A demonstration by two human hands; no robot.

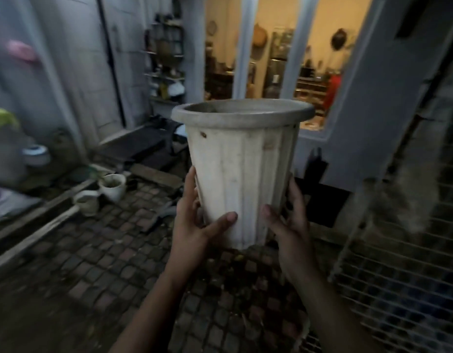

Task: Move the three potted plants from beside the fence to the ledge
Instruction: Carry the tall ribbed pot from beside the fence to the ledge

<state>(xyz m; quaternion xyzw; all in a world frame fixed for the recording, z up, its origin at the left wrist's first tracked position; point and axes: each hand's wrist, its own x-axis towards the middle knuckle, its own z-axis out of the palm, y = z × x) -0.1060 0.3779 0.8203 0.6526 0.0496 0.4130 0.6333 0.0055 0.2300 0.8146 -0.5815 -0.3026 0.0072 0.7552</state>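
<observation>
Both hands, left hand (195, 222) and right hand (289, 225), gripped the lower sides of the white pot (242, 171), fingers wrapped around it, holding it upright above the paving (98, 263), presumably to avoid spilling.

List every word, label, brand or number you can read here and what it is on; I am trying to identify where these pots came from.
None can be read.
The white pot, held by the left hand and right hand, shows only ribs and dirt marks, no lettering.
The two small white pots by the ledge show no print.
Items in the lit room behind are too blurred to read.
</observation>
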